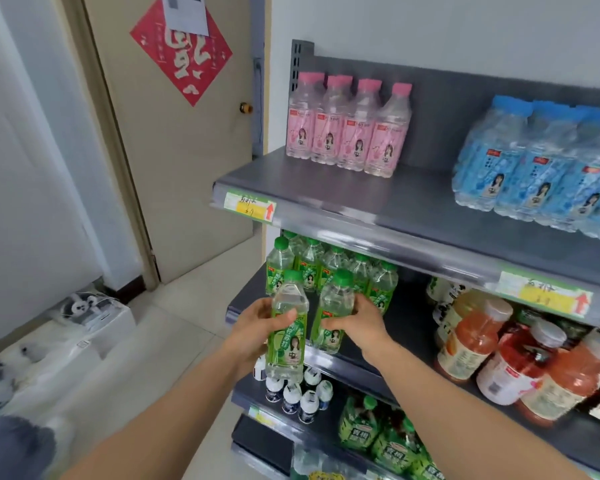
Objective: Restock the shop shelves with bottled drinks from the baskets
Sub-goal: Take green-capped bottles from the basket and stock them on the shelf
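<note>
Step in hand: setting two green-capped bottles onto the middle shelf [406,327], in front of the green row [312,265] standing there.
Left grip [257,327]: fingers and thumb curled round one green bottle [286,355], held upright in the air just off the shelf's front edge.
Right grip [361,320]: wrapped round the second green bottle [333,299], at the shelf front. I cannot tell whether its base touches.
Doing it well: seat the right bottle first, base flat and label outward, then slide it back to the row. Bring the left one in beside it — no knocking the standing caps.
Writing: the green labels carry print too blurred to read. The price tag [250,206] on the upper shelf's edge shows handwriting I cannot make out — plus a red up-arrow.
Baskets: not in view.
</note>
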